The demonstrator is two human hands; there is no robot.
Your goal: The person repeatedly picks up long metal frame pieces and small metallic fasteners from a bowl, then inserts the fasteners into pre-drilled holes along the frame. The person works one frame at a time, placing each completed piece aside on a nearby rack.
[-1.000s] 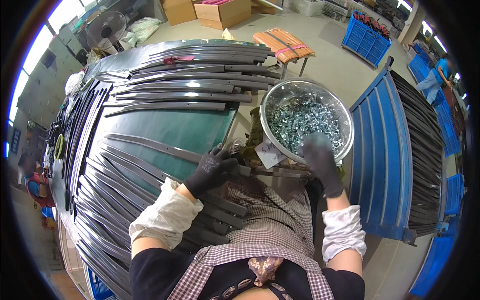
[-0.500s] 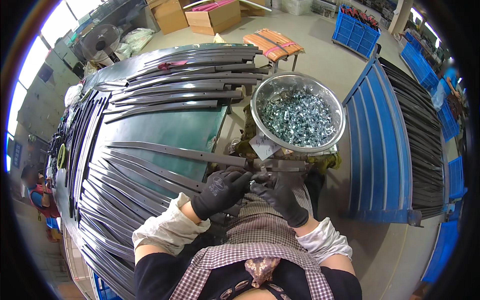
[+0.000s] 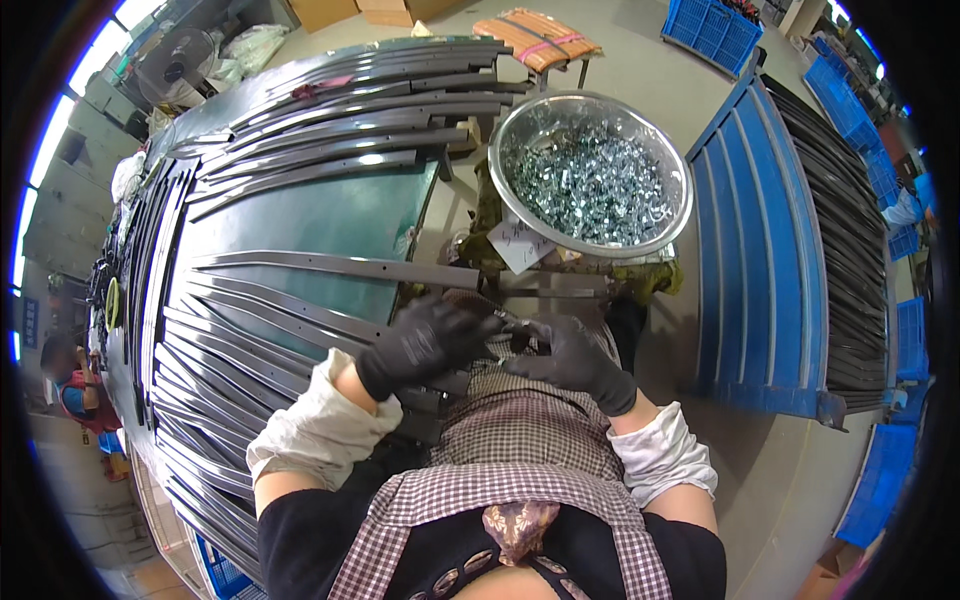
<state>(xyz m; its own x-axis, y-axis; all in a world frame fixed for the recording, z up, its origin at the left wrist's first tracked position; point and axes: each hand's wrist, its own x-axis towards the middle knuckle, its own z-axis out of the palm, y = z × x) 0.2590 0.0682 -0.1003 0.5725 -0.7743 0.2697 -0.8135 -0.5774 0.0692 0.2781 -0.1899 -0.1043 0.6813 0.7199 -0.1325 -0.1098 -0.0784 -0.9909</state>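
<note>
My left hand [image 3: 430, 345], in a black glove, is in front of my apron with its fingers curled inward. Facing it, my right hand [image 3: 578, 365], gloved alike, has its thumb and fingers bent together. The fingertips of both nearly meet over a small dark piece that I cannot make out. Just beyond them stands a wide steel basin [image 3: 503, 190] heaped with small shiny metal clips [image 3: 595, 180]. Long dark grey strips [image 3: 350, 267] with small holes lie on the green-topped table [image 3: 300, 222] to my left, one end reaching close to my left hand.
A paper card [image 3: 520, 245] hangs at the basin's near edge. On the right a blue metal rack [image 3: 755, 270] holds many dark strips [image 3: 835, 230]. Behind the basin are an orange-topped stool [image 3: 537, 40] and a blue crate [image 3: 712, 35]. Another person [image 3: 82, 395] is at far left.
The view has tilted down, so table and basin sit higher in it. My hands have drawn slightly apart. A small metal clip at my right fingertips no longer shows clearly.
</note>
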